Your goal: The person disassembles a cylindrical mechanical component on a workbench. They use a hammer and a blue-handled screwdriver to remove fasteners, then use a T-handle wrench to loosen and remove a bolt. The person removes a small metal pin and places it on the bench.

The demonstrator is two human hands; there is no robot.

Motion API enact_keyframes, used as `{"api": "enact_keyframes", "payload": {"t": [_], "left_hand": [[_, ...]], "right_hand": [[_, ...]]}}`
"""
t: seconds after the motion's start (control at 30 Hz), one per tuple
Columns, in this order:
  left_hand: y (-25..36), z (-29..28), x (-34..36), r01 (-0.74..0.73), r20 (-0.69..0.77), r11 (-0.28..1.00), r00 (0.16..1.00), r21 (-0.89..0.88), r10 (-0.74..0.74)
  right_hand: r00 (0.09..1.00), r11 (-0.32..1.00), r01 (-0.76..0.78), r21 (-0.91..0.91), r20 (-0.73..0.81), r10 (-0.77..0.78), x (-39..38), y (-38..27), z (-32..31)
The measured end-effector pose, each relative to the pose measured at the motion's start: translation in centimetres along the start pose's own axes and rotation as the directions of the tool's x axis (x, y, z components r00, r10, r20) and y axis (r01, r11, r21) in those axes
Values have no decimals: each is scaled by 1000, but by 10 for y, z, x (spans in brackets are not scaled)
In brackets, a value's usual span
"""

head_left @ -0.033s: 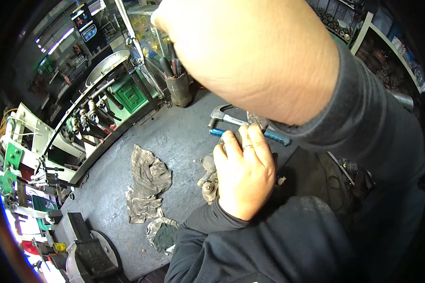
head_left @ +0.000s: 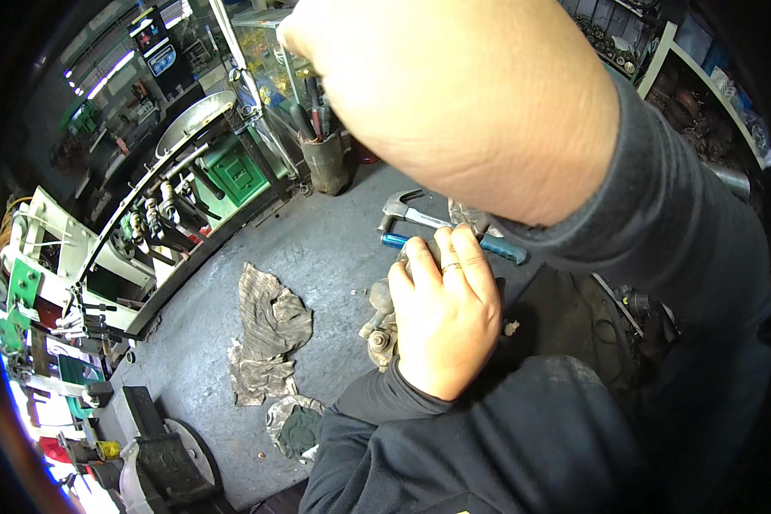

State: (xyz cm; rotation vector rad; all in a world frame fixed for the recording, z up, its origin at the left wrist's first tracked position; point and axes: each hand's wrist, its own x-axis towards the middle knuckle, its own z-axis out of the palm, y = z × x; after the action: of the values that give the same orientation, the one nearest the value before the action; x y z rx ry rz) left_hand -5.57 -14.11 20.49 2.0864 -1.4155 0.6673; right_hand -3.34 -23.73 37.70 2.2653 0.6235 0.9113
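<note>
My left hand [head_left: 450, 321], with a ring on one finger, lies over a greasy metal part [head_left: 380, 341] on the dark workbench, its fingers together and bent over the far side. Most of that part is hidden beneath the palm; a rounded arm and a round end with a nut-like centre show at the left. My right forearm crosses the upper picture, and only the near edge of my right hand [head_left: 295, 34] shows at the top, its fingers out of sight. Just beyond the left hand lie a claw hammer [head_left: 415, 214] and a blue-handled tool [head_left: 501, 248].
A striped rag [head_left: 270, 321] lies left of the metal part, with a round cloth-lined item [head_left: 295, 426] nearer me. A tool-filled pot [head_left: 324, 163] stands at the back. Sockets hang on a rack [head_left: 158, 210] at the left, above a black machine with a wheel [head_left: 167, 458].
</note>
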Motion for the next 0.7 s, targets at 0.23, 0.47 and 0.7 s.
{"api": "enact_keyframes", "payload": {"t": [0.23, 0.47, 0.7], "left_hand": [[-9, -13, -2, 11, 96, 998, 995, 62, -17], [-7, -5, 0, -36, -81, 989, 996, 145, 48], [-6, -13, 4, 31, -17, 999, 999, -16, -31]], "right_hand": [[990, 993, 85, 84, -118, -75, 6, 0, -1], [929, 368, -54, 928, -89, 360, 11, -3, -4], [934, 831, -259, 493, -90, 345, -5, -19, -14]]}}
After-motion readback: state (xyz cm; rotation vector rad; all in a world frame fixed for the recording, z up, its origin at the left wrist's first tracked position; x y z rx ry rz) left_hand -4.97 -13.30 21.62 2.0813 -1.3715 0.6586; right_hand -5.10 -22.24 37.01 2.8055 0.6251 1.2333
